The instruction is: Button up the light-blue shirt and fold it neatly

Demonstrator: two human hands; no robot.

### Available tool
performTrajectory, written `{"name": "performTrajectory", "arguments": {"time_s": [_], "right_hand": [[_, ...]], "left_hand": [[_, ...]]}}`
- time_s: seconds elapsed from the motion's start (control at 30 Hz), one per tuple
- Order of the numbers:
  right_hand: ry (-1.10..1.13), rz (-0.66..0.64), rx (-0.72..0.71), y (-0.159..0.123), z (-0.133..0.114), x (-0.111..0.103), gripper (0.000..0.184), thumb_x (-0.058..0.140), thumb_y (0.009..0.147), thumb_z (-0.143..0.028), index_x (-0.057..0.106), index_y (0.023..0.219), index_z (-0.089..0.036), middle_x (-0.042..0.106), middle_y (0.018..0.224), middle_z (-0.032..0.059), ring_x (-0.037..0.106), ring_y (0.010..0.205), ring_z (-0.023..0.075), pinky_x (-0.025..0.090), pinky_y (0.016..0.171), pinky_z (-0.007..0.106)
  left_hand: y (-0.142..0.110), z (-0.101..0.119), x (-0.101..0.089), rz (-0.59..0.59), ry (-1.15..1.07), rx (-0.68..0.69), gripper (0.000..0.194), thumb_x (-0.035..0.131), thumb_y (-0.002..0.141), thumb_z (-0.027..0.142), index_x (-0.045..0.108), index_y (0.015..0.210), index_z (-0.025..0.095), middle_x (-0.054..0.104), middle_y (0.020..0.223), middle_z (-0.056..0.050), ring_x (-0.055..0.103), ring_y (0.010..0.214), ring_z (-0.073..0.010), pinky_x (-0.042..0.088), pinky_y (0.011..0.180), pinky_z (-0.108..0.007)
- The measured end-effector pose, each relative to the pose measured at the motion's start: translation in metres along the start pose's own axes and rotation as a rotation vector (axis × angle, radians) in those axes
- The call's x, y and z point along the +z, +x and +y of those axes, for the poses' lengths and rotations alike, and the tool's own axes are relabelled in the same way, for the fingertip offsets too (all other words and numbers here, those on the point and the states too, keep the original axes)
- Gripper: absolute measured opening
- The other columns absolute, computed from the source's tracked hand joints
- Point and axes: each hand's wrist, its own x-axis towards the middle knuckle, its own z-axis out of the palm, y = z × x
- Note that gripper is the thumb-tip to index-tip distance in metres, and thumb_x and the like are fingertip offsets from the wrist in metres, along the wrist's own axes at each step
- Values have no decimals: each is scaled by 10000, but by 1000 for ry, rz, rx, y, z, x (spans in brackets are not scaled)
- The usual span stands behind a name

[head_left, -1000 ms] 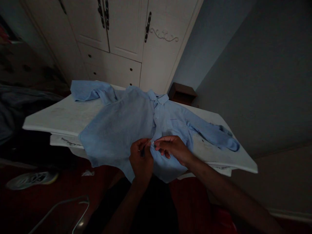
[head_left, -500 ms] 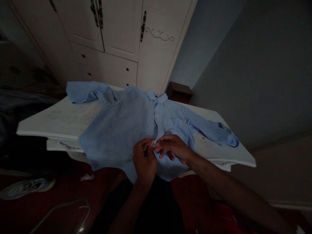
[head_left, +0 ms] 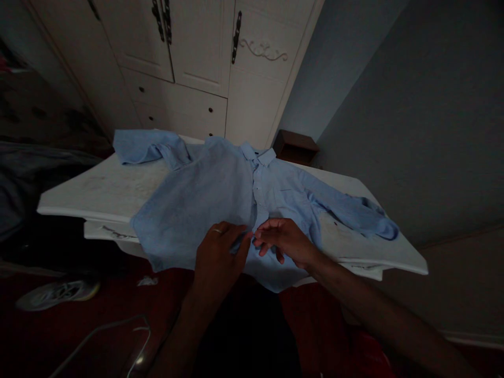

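A light blue button-up shirt [head_left: 197,199] lies spread front side up, its collar at the far side and its sleeves out to both sides. My left hand [head_left: 222,254], with a ring on one finger, is closed at the lower part of the front opening, thumb and fingertips pinching the cloth edge. Just beside it, my right hand [head_left: 287,241] pinches the button strip, its other fingers curled. The fingertips of both hands nearly meet. Any button between them is too small and dark to make out.
Under the shirt is a white table [head_left: 98,194] with drawers. Behind stand a white wardrobe [head_left: 197,63] and a small brown box-like stand [head_left: 296,147]. On the red floor lie a shoe [head_left: 59,295] and a pale cable-like thing [head_left: 106,326]. Dark cloth is heaped at left.
My left hand has turned over and shifted left, its back now facing up. The right hand stays at the button strip. The whole view has swung slightly.
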Motion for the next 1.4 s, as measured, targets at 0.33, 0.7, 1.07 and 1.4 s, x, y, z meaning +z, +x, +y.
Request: {"name": "performTrajectory", "arguments": {"time_s": [0.33, 0.7, 1.07, 1.4], "right_hand": [[-41, 9, -23, -1, 1, 0, 122, 678, 729, -267, 630, 763, -161, 711, 702, 41, 665, 512, 130, 331, 263, 130], [-101, -7, -47, -1, -1, -1, 197, 727, 707, -325, 642, 758, -156, 711, 701, 38, 646, 489, 122, 317, 266, 137], [-132, -15, -26, 0, 0, -2, 151, 680, 760, -294, 637, 785, -151, 708, 715, 38, 638, 488, 108, 319, 282, 135], [-843, 214, -451, -6, -1, -1, 202, 634, 876, -346, 645, 740, -197, 662, 704, 7, 613, 654, 153, 446, 614, 276]], "left_hand": [[10, -2, 1, -53, 67, -148, 145, 584, 818, 250, 672, 710, 209, 667, 693, -25, 615, 659, -178, 495, 647, -322], [12, 3, 5, -131, -1, -39, 89, 620, 832, 268, 696, 859, 229, 702, 846, -44, 646, 792, -201, 511, 710, -330], [14, 12, 1, -260, 154, -252, 179, 540, 885, 243, 709, 841, 201, 713, 852, -43, 651, 798, -211, 498, 728, -344], [-4, 6, 3, -121, 275, -62, 278, 569, 895, 245, 634, 1155, 170, 698, 1049, -98, 633, 966, -240, 504, 813, -370]]}}
